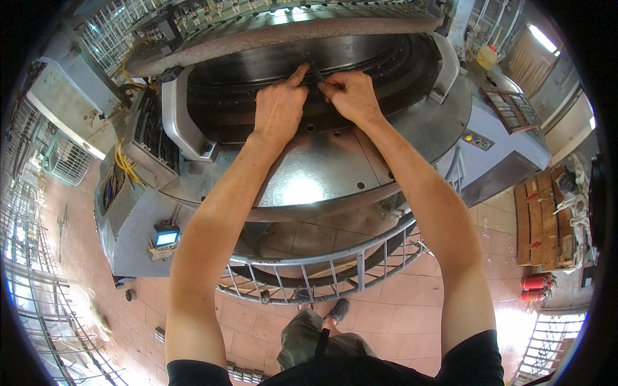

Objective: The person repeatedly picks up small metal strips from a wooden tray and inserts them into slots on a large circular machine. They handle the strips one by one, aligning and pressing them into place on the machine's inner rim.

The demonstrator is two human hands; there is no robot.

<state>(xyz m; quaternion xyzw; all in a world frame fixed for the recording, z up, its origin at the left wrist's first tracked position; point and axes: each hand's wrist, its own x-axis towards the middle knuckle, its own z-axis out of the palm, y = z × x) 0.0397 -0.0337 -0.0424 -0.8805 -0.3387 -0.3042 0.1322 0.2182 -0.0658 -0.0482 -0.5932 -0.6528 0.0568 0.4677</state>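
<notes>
Both my arms reach into the gap of a large round machine, which looks like a circular knitting machine. My left hand [281, 106] has its index finger stretched out against the dark curved metal wall [270, 65] inside, its other fingers bent and partly hidden. Just to its right, my right hand [351, 95] is closed in a pinch close to the same wall. A small, thin dark piece appears at its fingertips, too small to name. Beneath my wrists spreads the shiny metal table ring [322, 167] of the machine, with a few round holes in it.
A thick rim [290, 40] overhangs my hands, held by grey brackets [175, 116] on either side. A curved railing [335, 273] stands between my body and the machine. Yellow cables [125, 161] and a small lit screen [166, 238] are left; wooden crates [537, 222] and red cylinders [534, 283] right.
</notes>
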